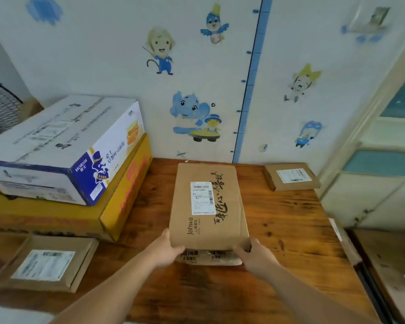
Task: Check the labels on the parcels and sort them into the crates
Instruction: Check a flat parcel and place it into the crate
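Observation:
A brown cardboard parcel (208, 206) printed "Jahwa" lies in the middle of the wooden table (290, 230), its white shipping label (202, 198) facing up. My left hand (165, 250) grips its near left corner, thumb on top. My right hand (255, 256) grips the near right corner. The near end of the parcel looks slightly raised off the table. A small flat parcel (292, 176) with a label lies at the back right. Another flat labelled parcel (45, 263) lies at the front left.
A white and blue carton (63, 148) is stacked on a yellow carton (117, 206) at the left of the table. A fan (0, 108) stands at the far left. The wall with cartoon stickers is right behind. More cardboard (393, 272) sits low at the right.

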`<action>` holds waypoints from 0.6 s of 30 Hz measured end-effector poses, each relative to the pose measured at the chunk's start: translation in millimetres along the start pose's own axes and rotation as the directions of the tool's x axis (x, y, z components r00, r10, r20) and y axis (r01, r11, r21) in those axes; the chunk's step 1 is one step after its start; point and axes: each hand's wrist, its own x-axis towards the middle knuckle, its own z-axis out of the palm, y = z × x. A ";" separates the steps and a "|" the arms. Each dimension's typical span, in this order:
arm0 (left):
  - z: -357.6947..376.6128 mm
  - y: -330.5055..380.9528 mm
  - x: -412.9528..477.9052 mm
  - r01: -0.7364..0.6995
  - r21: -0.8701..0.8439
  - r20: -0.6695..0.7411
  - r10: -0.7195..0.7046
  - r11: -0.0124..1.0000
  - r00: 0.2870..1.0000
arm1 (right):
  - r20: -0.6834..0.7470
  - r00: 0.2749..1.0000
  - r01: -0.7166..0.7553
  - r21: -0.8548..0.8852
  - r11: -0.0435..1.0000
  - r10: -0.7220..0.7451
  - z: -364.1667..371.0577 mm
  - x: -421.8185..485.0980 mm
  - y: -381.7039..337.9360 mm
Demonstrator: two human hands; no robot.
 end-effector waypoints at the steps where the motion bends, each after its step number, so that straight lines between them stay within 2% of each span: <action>1: 5.4 5.0 -0.2 -0.011 0.020 0.005 0.011 1.000 1.000 | -0.011 1.000 -0.006 0.011 1.000 0.006 -3.9 -1.2 8.5; 9: 34.6 35.1 0.0 -0.040 0.108 0.019 0.038 0.993 0.999 | -0.011 1.000 0.008 0.099 0.995 -0.007 -31.8 -10.3 54.4; 14: 38.1 32.1 3.6 0.039 0.194 0.008 -0.041 0.980 0.999 | 0.058 0.998 0.000 0.157 0.988 -0.009 -24.6 -4.1 53.3; 18: 42.1 31.3 2.1 0.049 0.168 -0.056 -0.040 0.985 0.998 | 0.062 0.998 -0.012 0.183 0.983 0.001 -20.2 -1.7 52.8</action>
